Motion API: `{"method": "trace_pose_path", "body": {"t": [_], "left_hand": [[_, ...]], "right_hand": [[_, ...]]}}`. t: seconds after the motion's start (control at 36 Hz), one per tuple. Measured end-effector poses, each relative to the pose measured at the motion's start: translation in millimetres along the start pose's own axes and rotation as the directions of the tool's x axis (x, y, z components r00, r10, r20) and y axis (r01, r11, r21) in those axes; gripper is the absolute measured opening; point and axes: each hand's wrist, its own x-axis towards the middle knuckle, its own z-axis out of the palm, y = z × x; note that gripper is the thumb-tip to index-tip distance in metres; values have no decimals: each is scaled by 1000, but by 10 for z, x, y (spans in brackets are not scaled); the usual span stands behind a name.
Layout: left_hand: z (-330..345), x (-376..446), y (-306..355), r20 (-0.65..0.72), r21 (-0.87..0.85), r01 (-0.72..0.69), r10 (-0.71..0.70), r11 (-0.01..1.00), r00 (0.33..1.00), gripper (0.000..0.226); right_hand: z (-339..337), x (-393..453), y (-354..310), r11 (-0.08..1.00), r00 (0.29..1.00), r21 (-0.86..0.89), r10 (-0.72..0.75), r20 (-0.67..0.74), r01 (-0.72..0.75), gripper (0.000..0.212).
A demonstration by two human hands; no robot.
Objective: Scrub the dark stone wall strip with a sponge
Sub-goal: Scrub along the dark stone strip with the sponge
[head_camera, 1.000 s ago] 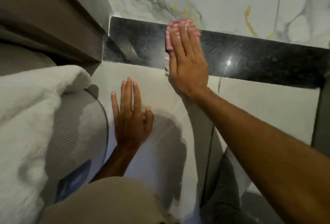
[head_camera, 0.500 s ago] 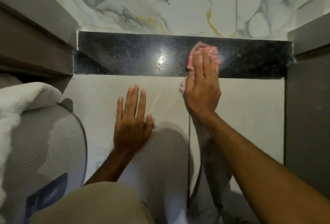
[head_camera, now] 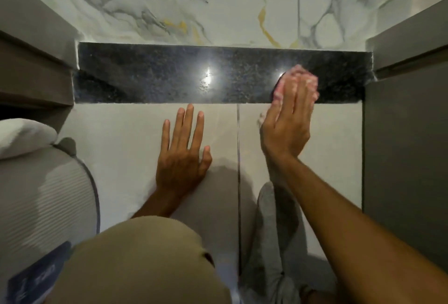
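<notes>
Right at the bottom, closest to the camera, sits a tan-clad knee (head_camera: pixel 145 262), and beside it on the right a grey cloth (head_camera: pixel 274 243) lies crumpled against the pale wall tiles (head_camera: pixel 126 139). Off to the left edge there's a ribbed grey fabric container (head_camera: pixel 46 197) with a dark blue label (head_camera: pixel 36 277) low on its side; a white towel (head_camera: pixel 21 136) is bundled on top of it, and what else is inside it I cannot tell.

Moving up, the left hand (head_camera: pixel 181 156) is spread flat on the pale tiles, fingers straight and splayed, gripping nothing, just left of the vertical grout line (head_camera: pixel 238 158). Across that line, the right hand (head_camera: pixel 287 124) reaches higher, palm to the wall, fingers laid together over a pink sponge (head_camera: pixel 303 73) and pressing it on. The sponge shows blurred around the fingertips.

And there's the sponge's spot: on the right end of the dark stone wall strip (head_camera: pixel 157 78), near the grey cabinet panel (head_camera: pixel 407 146) that closes off that side. The strip is glossy, with a bright light glint (head_camera: pixel 207 77) near its middle. A second grey cabinet (head_camera: pixel 31 61) bounds the left end. Farthest up, white marble with grey and gold veins (head_camera: pixel 218 5) runs above the strip.
</notes>
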Motion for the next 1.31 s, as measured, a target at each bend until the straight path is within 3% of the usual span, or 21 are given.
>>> {"method": "trace_pose_path", "body": {"t": [0.06,0.08,0.17,0.22,0.28,0.33,0.42,0.5,0.64,0.69,0.78,0.83,0.97,1.08,1.17,1.22,1.31], "left_hand": [[44,70,92,-19,-1,-37,37,999,999,72],[66,101,120,-25,1,-59,59,998,998,72],[132,140,136,-28,24,-111,112,993,993,75],[146,129,122,-29,26,-118,119,993,992,75],[129,130,125,-31,12,-119,119,993,992,75],[90,140,135,-31,-6,-111,111,994,993,74],[39,151,146,-28,-17,-101,100,995,995,73],[50,150,150,-27,-39,-104,103,994,994,73],[104,144,137,-38,-55,-111,109,992,993,73],[109,146,135,-39,-63,-110,107,992,993,73],[91,151,139,-28,-71,-107,105,992,994,73],[81,156,139,-22,-71,-109,108,991,994,72],[88,154,131,-24,-81,-115,113,990,993,72],[101,156,138,-38,-92,-112,109,989,993,72],[99,157,136,-49,-87,-118,114,989,992,72],[98,158,129,-50,-82,-118,114,990,992,71],[85,157,135,-53,-87,-117,113,989,992,71]], "right_hand": [[39,329,-153,992,992,-37,115,-53,-117,63],[66,459,-232,993,994,-62,97,-44,-100,64],[152,562,-351,984,984,-47,-166,62,169,66],[146,414,-253,919,913,20,-394,110,394,64],[90,202,-2,861,851,62,-509,126,505,62],[-6,46,310,886,879,55,-463,117,459,62],[-143,84,612,983,982,16,-182,58,182,61],[-175,477,653,1000,1000,-28,-10,14,10,63],[-120,1240,358,962,960,-92,-243,139,257,62],[-96,1197,244,942,937,-94,-302,177,322,61],[-114,727,313,916,911,-33,-393,129,400,59],[-151,410,509,935,929,16,-353,105,354,59],[-236,528,824,998,998,-25,-59,33,60,60],[-184,987,778,991,999,-133,-16,40,21,64],[-100,1167,583,994,998,-110,4,68,4,66],[-74,1054,428,993,992,-77,-87,89,94,65],[-107,532,471,933,933,-52,-352,82,356,62]]}}
